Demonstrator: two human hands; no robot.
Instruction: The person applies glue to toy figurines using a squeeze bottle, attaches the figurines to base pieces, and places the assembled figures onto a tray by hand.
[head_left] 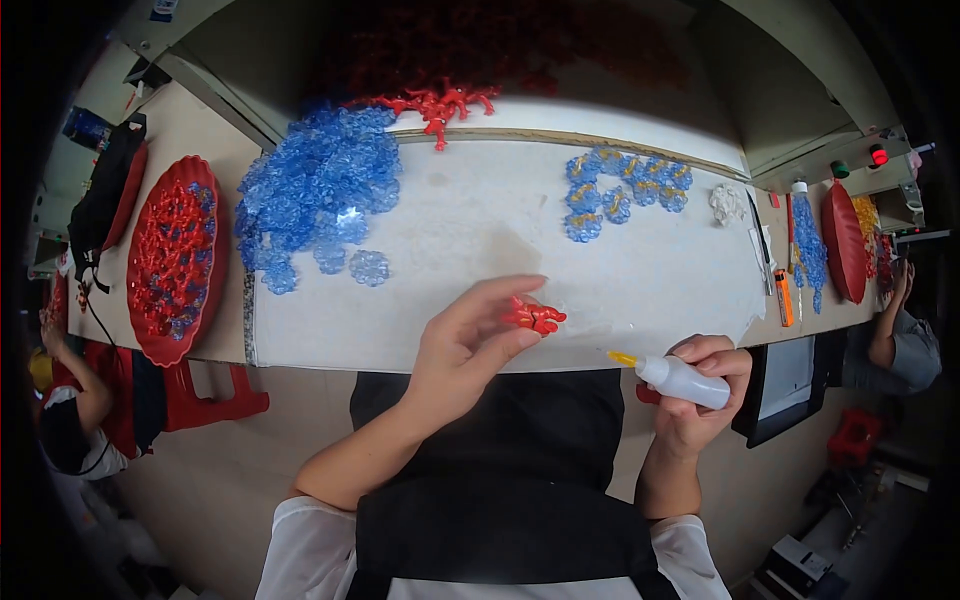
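Between the thumb and fingers of my left hand (465, 345) is a small glossy red plastic figure (540, 318), held just above the near part of the white tabletop. My right hand (705, 395) grips a white squeeze bottle (690, 382) with a yellow nozzle (622, 357). The bottle lies tilted, its nozzle pointing left toward the figure and apart from it. Beyond my hands, a group of clear blue flower-shaped pieces (582, 228) with yellowish marks sits at the far right of the tabletop. A large heap of similar blue pieces (315, 185) lies at the far left.
Red figures (437, 105) spill from a dim shelf at the back. A red oval tray (165, 345) holds red and blue pieces at left. A crumpled white wad (727, 204), an orange-handled tool (783, 298) and another red tray (843, 240) are at right. Other people work on both sides.
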